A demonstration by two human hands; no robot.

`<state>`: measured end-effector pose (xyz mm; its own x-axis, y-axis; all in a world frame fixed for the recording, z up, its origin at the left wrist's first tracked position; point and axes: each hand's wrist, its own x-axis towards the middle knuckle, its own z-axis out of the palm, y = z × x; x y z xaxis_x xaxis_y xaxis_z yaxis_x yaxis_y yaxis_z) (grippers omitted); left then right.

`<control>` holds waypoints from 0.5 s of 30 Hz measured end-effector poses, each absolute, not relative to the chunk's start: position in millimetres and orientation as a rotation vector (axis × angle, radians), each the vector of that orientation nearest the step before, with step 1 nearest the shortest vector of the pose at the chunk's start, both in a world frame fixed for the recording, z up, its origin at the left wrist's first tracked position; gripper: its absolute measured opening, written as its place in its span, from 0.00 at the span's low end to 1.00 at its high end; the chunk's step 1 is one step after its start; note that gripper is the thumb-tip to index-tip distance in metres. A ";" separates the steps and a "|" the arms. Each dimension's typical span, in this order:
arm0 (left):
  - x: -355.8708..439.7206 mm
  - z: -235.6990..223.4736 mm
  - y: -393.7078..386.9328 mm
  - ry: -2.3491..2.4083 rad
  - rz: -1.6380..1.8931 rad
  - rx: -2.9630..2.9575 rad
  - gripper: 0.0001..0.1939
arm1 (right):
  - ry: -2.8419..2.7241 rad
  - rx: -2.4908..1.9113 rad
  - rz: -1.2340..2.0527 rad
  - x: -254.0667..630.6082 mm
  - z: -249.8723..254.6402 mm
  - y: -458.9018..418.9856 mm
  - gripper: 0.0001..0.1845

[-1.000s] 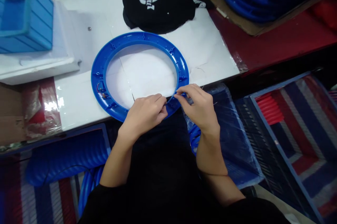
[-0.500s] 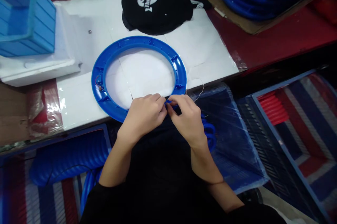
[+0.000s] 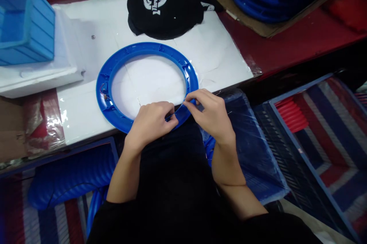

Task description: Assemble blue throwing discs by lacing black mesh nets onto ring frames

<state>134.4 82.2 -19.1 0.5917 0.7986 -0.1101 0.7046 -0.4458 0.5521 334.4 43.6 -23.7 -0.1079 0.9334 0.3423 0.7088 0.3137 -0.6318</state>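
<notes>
A blue plastic ring (image 3: 103,74) lies on the white-covered table, its ribbed hollow side up and small wired parts on its left. My left hand (image 3: 153,121) is closed on the ring's near edge, thumb and forefinger close together and the other fingers curled over the rim. At the ring's near right side, my right hand (image 3: 210,112) is closed in a pinch. A thin pale strand shows in short pieces beside this hand; what lies between its fingertips is too small to make out for certain. Behind the ring is black printed fabric (image 3: 183,14).
A light blue bin (image 3: 41,26) rests on white foam (image 3: 37,79) at the left. Blue rings fill a cardboard box (image 3: 258,28) at the back right. Below the table edge stand crates, one holding coiled blue tubing (image 3: 71,179), another a red coil (image 3: 292,116). A plastic-lined crate (image 3: 252,152) is by my right arm.
My right hand has moved away from my left, up along the ring's near right side, still pinched. My left hand stays at the near edge. The whole view has shifted slightly.
</notes>
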 end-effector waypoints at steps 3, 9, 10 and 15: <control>134.3 -17.7 81.7 1.192 0.216 2.259 0.06 | -1.884 -1.458 0.444 336.2 -27.6 47.5 0.07; 133.1 -18.0 81.8 1.177 0.208 2.247 0.06 | -1.824 -1.484 0.474 338.2 -33.2 41.5 0.07; 132.9 -18.5 82.0 1.175 0.211 2.250 0.06 | -1.814 -1.484 0.487 338.3 -33.5 40.9 0.06; 132.6 -18.9 83.7 1.158 0.230 2.264 0.06 | -1.769 -1.491 0.560 338.5 -29.7 43.0 0.05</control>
<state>132.6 83.7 -18.9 0.6086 0.7865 -0.1056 0.6867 -0.4552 0.5668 338.5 43.0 -29.7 -0.0472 0.9648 0.2587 0.6401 0.2281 -0.7337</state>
